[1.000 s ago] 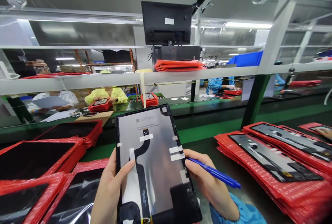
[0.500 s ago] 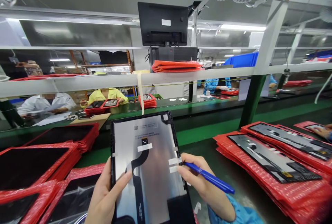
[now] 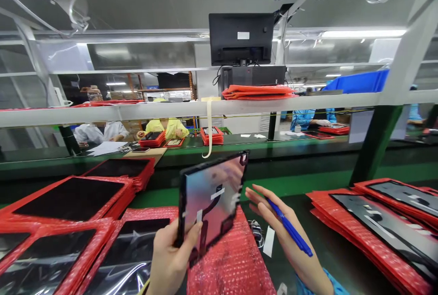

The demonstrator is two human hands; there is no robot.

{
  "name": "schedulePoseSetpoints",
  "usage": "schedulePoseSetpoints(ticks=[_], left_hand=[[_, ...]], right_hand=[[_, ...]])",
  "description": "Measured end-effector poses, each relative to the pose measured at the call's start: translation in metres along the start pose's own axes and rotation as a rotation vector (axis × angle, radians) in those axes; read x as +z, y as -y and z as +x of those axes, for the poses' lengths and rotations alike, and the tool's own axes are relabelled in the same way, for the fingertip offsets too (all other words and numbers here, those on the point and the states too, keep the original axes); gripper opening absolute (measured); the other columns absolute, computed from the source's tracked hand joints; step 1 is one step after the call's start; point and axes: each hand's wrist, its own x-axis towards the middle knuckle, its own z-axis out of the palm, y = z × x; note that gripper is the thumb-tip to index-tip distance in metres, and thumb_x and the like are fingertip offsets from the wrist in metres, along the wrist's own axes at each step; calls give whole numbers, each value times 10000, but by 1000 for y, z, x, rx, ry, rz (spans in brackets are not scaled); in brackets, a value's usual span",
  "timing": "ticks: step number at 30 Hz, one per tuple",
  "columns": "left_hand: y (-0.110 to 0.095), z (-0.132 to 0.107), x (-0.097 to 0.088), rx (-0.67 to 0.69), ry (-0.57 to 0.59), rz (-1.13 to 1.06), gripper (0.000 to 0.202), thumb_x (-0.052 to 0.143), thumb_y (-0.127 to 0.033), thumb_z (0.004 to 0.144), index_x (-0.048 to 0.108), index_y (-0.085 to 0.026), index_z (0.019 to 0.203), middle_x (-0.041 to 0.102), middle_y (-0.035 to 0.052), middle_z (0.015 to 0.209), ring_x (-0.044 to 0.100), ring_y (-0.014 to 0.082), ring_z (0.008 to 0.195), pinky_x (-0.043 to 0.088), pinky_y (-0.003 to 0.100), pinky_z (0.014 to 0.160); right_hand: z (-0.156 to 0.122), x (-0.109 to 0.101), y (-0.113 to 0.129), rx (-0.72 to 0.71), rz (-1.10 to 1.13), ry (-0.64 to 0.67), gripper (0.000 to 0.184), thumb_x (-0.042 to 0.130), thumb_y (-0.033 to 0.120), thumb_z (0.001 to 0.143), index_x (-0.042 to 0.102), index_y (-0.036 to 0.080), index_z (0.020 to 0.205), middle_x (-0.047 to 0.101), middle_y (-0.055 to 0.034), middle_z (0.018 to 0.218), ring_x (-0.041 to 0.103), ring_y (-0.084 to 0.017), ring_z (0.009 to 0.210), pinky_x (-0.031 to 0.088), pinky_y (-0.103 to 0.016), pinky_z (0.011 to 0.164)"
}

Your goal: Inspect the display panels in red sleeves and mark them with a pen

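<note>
Left hand (image 3: 173, 258) is closed on the near edge of a display panel (image 3: 224, 194), with the thumb pressed on its backing. Panel is held raised and tilted above a red bubble-wrap sheet (image 3: 232, 263); a black flex cable (image 3: 212, 206) and white tape strips are exposed on the backing. Right hand (image 3: 287, 229) is positioned just beside the far edge of the panel, fingers extended; a blue pen (image 3: 290, 229) is retained along the thumb side. On the green bench (image 3: 294, 201), a white strip (image 3: 269, 241) is located between the sheet and the right hand. Panels in red wrapping (image 3: 68, 199) are stacked at the left; another red stack (image 3: 379, 235), topped with panels, is placed at the right.
</note>
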Motion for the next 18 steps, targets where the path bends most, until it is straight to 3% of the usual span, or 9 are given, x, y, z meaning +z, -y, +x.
schedulePoseSetpoints(ticks=[2,5,7,10,13,15,16,18], left_hand=[[6,-2,3,213,46,59,120,703,-243,746,804,-260,810,765,35,725,684,198,604,521,259,623],[16,0,6,522,230,73,354,524,-127,866,718,-315,1095,744,42,1050,701,232,983,503,307,891],[21,6,4,718,349,181,462,447,-64,885,651,-338,1196,715,19,1124,641,220,1115,461,321,972],[23,17,-4,917,518,390,669,436,59,811,509,-338,1344,673,0,1207,573,204,1201,382,324,1063],[19,18,-6,949,619,435,770,478,93,744,430,-299,1405,621,39,1283,529,236,1244,359,366,1086],[13,6,0,918,627,294,700,607,6,766,476,-311,1376,649,66,1238,559,280,1211,399,424,1056],[10,-3,4,879,606,191,640,678,-70,767,530,-335,1331,686,68,1174,602,294,1159,429,449,1028],[3,-22,14,706,451,1,418,704,-194,786,669,-402,1147,761,33,958,709,272,958,495,457,947]], right_hand=[[-3,3,-1,20,179,112,456,680,398,857,569,294,1287,594,-95,1363,550,-267,1248,384,-465,1073],[-11,9,-3,158,468,322,586,711,572,752,583,311,1260,574,-106,1381,597,-325,1183,480,-528,941],[-16,13,-3,225,513,326,624,722,664,662,653,277,1147,661,-114,1259,625,-346,1133,508,-528,884],[-19,16,-4,214,471,222,556,784,622,601,700,234,990,750,-116,1030,663,-350,1063,526,-496,853],[-18,17,-9,183,470,187,516,830,532,584,690,227,976,762,-106,943,691,-332,998,533,-469,842],[-18,18,-13,176,474,213,549,836,501,595,660,225,1036,754,-108,977,697,-316,975,531,-464,847],[-19,19,-14,174,466,234,574,837,484,605,639,226,1078,746,-110,1005,696,-309,976,528,-462,853],[-21,20,-14,177,423,273,632,841,456,618,595,231,1155,730,-118,1054,686,-302,998,518,-455,870]])
